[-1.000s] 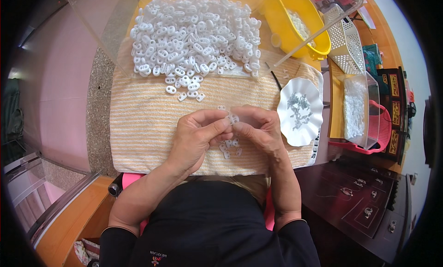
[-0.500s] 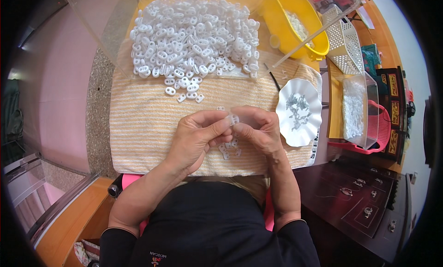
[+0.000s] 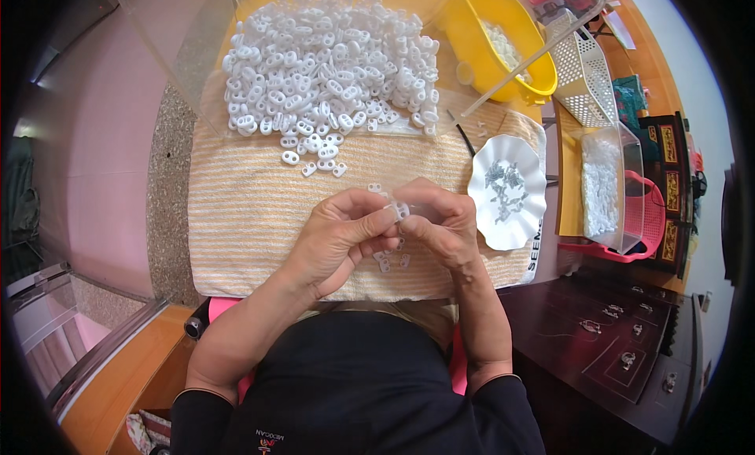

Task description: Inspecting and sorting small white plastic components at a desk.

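Above the striped towel (image 3: 244,211), my left hand (image 3: 338,235) pinches a small white two-holed plastic piece (image 3: 402,210) between thumb and fingers. My right hand (image 3: 442,223) meets it from the other side, its thumb and forefinger closed on the same piece. The fingertips cover much of it. Under and between my hands lie several flat white two-holed pieces (image 3: 384,263), partly hidden by the fingers. A large heap of white oval two-holed pieces (image 3: 330,62) fills the far side, with a few spilled toward me.
Right of my hands stands a scalloped white dish (image 3: 515,228) of small grey parts (image 3: 506,184). A thin black tool (image 3: 464,136) lies beside it. Farther off are a yellow basin (image 3: 480,30), a perforated white basket (image 3: 578,70) and a clear box (image 3: 629,187) of white pieces.
Both hands stay together around the white piece, which has turned slightly and shows more plainly between the fingertips. The right fingers have shifted a little.
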Motion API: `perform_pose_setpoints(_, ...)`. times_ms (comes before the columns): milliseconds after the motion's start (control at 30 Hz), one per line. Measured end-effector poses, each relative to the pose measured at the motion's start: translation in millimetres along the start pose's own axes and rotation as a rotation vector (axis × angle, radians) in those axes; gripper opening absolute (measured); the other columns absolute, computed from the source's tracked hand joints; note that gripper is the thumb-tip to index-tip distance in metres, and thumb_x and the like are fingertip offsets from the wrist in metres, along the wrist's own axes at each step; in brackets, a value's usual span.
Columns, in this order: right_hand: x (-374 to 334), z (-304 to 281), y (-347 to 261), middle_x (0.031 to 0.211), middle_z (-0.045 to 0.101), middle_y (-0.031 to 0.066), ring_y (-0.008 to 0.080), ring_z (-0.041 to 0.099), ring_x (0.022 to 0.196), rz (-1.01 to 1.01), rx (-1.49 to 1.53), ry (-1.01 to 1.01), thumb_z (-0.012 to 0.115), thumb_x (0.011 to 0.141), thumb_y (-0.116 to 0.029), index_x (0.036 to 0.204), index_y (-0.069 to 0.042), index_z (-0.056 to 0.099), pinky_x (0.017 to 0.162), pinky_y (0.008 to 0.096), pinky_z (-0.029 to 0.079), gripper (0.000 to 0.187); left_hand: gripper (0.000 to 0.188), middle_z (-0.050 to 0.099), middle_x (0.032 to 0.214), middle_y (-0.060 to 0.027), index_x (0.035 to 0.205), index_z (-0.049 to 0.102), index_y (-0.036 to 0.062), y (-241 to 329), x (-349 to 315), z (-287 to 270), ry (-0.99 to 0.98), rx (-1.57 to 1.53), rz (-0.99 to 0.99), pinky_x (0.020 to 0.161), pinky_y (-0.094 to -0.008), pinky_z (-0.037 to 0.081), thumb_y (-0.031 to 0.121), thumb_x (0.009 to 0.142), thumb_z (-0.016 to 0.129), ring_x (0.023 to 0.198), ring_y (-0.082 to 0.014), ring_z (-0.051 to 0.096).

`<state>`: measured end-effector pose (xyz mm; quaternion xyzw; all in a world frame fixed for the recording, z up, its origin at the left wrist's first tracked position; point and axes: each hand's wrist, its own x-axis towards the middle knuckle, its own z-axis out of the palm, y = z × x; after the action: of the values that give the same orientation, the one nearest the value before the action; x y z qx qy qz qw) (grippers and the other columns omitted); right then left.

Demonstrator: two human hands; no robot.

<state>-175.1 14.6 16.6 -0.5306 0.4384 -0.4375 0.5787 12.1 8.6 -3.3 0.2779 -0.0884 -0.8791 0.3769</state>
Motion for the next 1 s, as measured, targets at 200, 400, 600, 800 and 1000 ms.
perform_pose_setpoints(200,-2,4,-1,0.096,0.062,0.0101,0.0154,0.057,0.087,-0.032,0.09,0.012,0.075,0.081,-0.012,0.104,0.004,0.067,0.075,0.0252,0.046,0.029,0.014,0.067,0.086,-0.0075,0.099,0.063,0.0047,0,-1,1,-0.038,-0.002,0.002,0.073,-0.0284,0.057,0.009,0.087,0.069,0.078,-0.0167,0.066)
perform_pose_setpoints(400,-2,2,8,0.108,0.055,0.0103,0.0146,0.056,0.093,-0.107,0.109,-0.019,0.072,0.083,-0.008,0.109,0.002,0.066,0.079,0.0256,0.047,0.029,0.01,0.066,0.083,-0.0053,0.092,0.062,0.0063,1,-1,1,-0.076,-0.011,0.005,0.073,-0.0271,0.057,0.01,0.087,0.069,0.078,-0.0146,0.065)
perform_pose_setpoints(600,-4,12,0,0.105,0.059,0.0137,0.0185,0.056,0.094,-0.077,0.148,0.031,0.075,0.08,-0.012,0.103,0.001,0.067,0.08,0.0285,0.046,0.027,0.01,0.066,0.083,-0.004,0.087,0.06,0.0081,1,-2,-1,-0.124,-0.014,-0.003,0.07,-0.0255,0.055,0.011,0.087,0.07,0.078,-0.0138,0.064)
perform_pose_setpoints(800,-3,12,0,0.098,0.063,0.0137,0.0213,0.058,0.093,-0.159,0.034,0.001,0.074,0.081,-0.011,0.101,0.002,0.067,0.081,0.0318,0.046,0.025,0.011,0.066,0.084,-0.0039,0.084,0.06,0.0086,-2,-3,0,-0.157,0.0,0.016,0.069,-0.0248,0.053,0.011,0.087,0.07,0.076,-0.0132,0.064)
perform_pose_setpoints(1000,-4,13,-1,0.097,0.064,0.0135,0.0215,0.059,0.091,-0.203,-0.034,-0.016,0.074,0.082,-0.012,0.101,0.003,0.067,0.081,0.0324,0.046,0.025,0.011,0.066,0.084,-0.004,0.084,0.06,0.0084,-4,-5,1,-0.185,-0.003,0.05,0.069,-0.0255,0.054,0.01,0.087,0.07,0.076,-0.0133,0.064)
